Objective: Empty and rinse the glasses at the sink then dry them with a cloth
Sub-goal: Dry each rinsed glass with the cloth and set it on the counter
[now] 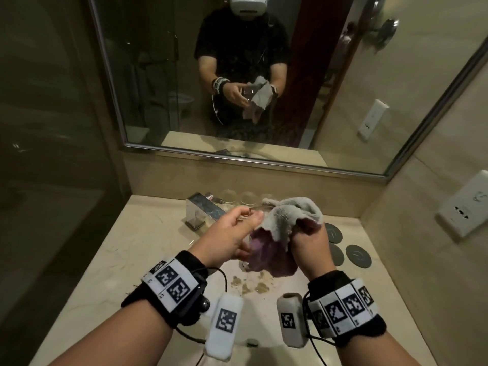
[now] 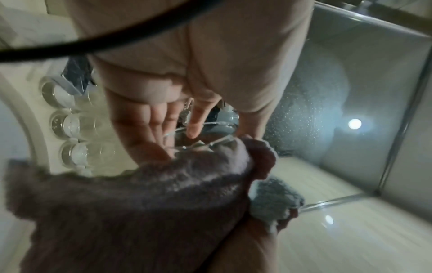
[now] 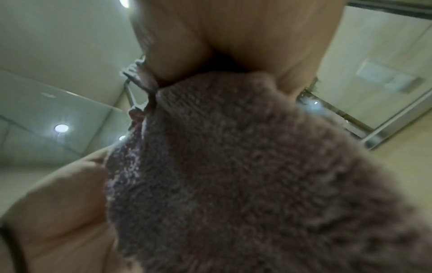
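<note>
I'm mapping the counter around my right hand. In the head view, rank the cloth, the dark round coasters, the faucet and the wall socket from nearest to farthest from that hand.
1. Cloth: gripped in the right hand.
2. Coasters: on the counter, just right of the hand.
3. Faucet: back left, beyond the left hand.
4. Wall socket: far right, on the side wall.

Both my forearms raised in front of me, wrists banded, left hand (image 1: 232, 235) palm turned right, fingers (image 2: 149, 122) and thumb curled round a glass (image 2: 201, 136), my right hand (image 1: 307, 241) fisted round a bunched cloth (image 1: 287, 215), the two hands close together
</note>
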